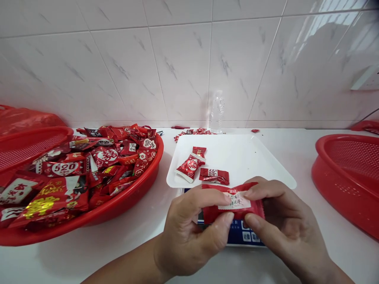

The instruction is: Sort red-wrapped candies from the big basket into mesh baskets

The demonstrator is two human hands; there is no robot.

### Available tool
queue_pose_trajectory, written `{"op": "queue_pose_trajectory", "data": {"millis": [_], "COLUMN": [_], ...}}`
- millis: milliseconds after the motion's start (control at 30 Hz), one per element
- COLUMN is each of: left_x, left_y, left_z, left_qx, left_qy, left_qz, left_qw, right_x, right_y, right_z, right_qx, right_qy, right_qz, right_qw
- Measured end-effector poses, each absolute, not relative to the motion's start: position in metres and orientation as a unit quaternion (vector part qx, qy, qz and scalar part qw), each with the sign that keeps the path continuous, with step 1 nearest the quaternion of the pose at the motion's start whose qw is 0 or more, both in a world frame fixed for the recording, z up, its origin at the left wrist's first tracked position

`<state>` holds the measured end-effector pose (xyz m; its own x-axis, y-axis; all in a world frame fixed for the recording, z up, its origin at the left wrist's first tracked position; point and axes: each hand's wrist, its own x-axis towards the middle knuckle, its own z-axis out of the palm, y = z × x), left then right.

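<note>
Between my two hands, a red wrapped packet (237,201) with a white printed label is held flat, low and right of centre. My left hand (197,228) pinches its left part between thumb and index finger. The right end is pinched the same way by my right hand (284,221). Just beyond the hands lies a white tray (251,154), with a red and white candy packet (191,166), a darker red packet (214,176) and a small red packet (199,151) on its left side. Under the hands shows a blue panel (237,235) with printed keys.
A red basket (118,207) heaped with wrapped snacks fills the left side. Another red basket (340,185) stands at the right edge. A clear bottle (217,112) and small red packets (198,132) are by the tiled wall behind the tray.
</note>
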<state>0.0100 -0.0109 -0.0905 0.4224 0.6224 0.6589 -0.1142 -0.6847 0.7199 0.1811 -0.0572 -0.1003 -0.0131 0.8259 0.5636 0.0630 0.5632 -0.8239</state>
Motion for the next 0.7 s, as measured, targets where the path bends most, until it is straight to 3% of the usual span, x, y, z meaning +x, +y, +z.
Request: {"op": "queue_pose_trajectory", "data": {"millis": [700], "left_x": [0.0148], "left_y": [-0.0114], "left_z": [-0.0872], "left_qx": [0.804], "left_qy": [0.182], "left_qz": [0.5], "left_qw": [0.267], "right_x": [0.1831], "right_y": [-0.0584], "right_z": [-0.101], "right_qx": [-0.442], "right_qy": [-0.62], "right_qz": [0.281], "right_qw": [0.584]}}
